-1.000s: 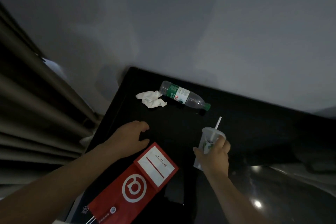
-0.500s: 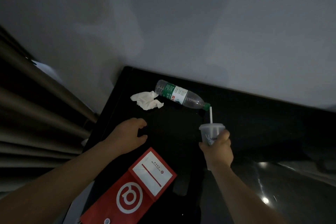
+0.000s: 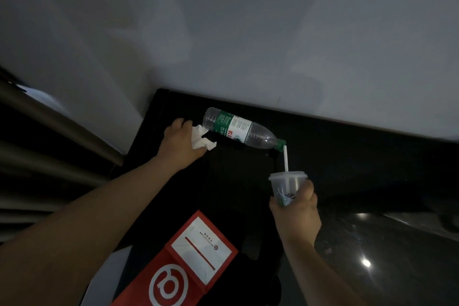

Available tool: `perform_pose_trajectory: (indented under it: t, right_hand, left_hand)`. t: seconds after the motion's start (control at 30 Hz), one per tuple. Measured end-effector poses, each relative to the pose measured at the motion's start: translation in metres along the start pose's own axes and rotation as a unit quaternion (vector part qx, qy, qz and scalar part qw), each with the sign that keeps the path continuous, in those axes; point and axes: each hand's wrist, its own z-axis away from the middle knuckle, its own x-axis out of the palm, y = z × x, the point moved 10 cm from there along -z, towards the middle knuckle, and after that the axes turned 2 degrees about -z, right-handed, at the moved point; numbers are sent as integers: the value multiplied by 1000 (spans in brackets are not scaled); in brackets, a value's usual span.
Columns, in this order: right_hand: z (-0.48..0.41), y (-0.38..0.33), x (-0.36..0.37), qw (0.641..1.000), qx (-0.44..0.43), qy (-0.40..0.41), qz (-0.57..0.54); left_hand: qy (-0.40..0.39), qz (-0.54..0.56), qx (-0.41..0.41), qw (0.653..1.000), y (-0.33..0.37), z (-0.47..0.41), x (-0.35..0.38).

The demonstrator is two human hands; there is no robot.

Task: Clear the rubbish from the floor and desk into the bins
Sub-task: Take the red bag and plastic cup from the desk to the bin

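Reaching far out with the left grip (image 3: 181,143) now, up from near the red folder (image 3: 198,256), and curling fingers onto the crumpled tissue (image 3: 202,140), right beside the bottle (image 3: 238,128) lying on the desk (image 3: 347,156). Keeping the right grip (image 3: 295,213) wrapped round the lidded cup (image 3: 285,186), tipped upright now. So probably two bits in hand, bottle left. No bins in sight.

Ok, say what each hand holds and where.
Right hand grips clear lidded plastic cup by its lower body; left hand covers crumpled white tissue, grip unclear.
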Motion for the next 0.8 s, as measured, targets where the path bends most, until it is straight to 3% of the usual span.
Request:
perform_pose_trajectory:
  t: [0.17,0.33,0.63,0.8]
  right_hand:
    - [1,-1,1,1000,-6,7,5]
    - [0,0,1,1000,-6,10,12]
    - [0,-2,2,1000,-2,3,19]
    - [0,0,1,1000,8,-10,1]
  left_hand:
    - [-51,-23,-51,997,-8,-17,19]
    - [-79,-125,-9,989,-4,-13,34]
    - [-76,4,24,997,-8,50,14]
    - [-96,47,-6,994,-18,122,22]
